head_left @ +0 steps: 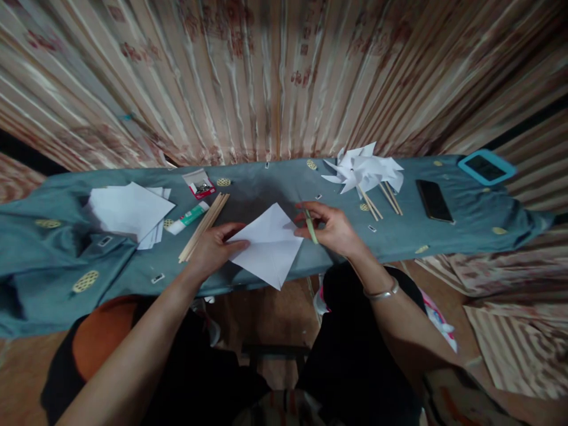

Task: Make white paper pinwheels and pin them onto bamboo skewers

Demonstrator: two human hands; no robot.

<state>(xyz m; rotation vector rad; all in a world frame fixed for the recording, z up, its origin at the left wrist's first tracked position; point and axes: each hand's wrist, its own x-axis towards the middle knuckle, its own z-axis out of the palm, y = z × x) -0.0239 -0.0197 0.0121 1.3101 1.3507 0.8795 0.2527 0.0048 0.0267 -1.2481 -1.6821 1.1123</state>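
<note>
Paper stack [122,210] far L, then wooden sticks [204,228]. L hand [215,247] pinches L corner of wht paper sq. [270,247], ctr of table [261,183]; R hand [333,229] grips green-handled scissors [311,228] by R corner, w/ pinwheels [366,168] further R.

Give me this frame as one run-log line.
left hand: gripping white square paper sheet | right hand: holding green-handled scissors | nearby: pale wooden sticks, white paper pinwheels, black rectangular phone

A room in a home is suggested by the patterned curtains [284,77] and by 1 narrow bench [403,244] draped in printed cloth [248,177].
</note>
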